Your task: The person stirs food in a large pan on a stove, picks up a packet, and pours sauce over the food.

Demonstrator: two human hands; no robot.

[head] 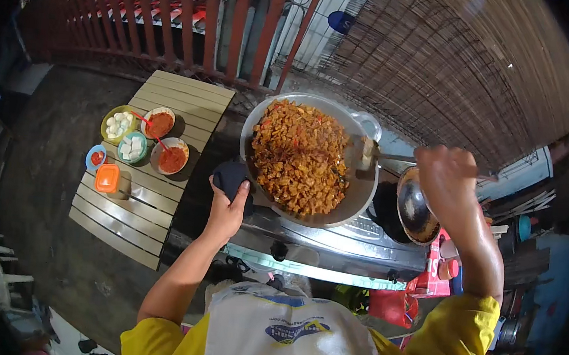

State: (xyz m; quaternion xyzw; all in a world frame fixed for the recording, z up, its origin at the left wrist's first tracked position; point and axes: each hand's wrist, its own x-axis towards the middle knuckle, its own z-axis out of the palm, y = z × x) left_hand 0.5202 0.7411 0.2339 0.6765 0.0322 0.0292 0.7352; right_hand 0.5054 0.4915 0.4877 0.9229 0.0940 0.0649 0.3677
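A large metal wok stands on a gas stove, holding a heap of browned, diced food with red flecks. My left hand grips a dark folded cloth at the wok's lower left edge, where a handle would be hidden beneath it. My right hand is closed around the handle of a metal spatula. The spatula's blurred blade is inside the wok, against the right side of the food. The wok's other loop handle is bare.
Left of the stove, a slatted table bears bowls of red paste, boiled eggs, white blocks and an orange-lidded container. A smaller blackened pan sits to the right. Metal railings and a bamboo blind stand behind.
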